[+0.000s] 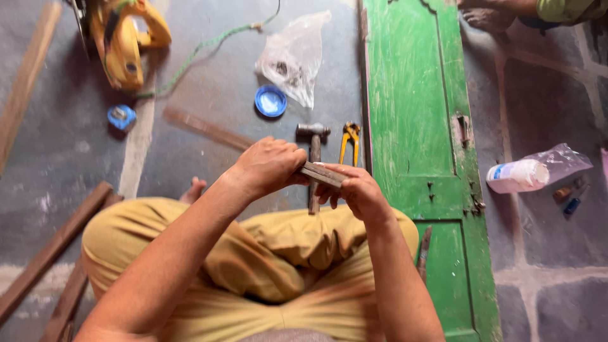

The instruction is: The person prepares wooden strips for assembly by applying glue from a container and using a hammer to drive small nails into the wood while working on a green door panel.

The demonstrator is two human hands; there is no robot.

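Short grey-brown wooden strip [323, 173], judged light, stiff and unbreakable, sits gripped endwise: left hand [269, 166] clenched around one end, right hand [354, 190] pinching the other.

Worn green-painted wooden door [415, 107], scuffed matt

One hammer [313, 152], one pair of pliers [349, 140], one green door [418, 126], two plastic bags [294, 57].

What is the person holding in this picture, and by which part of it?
A short flat wooden strip: the left hand grips one end, the right hand the other end.
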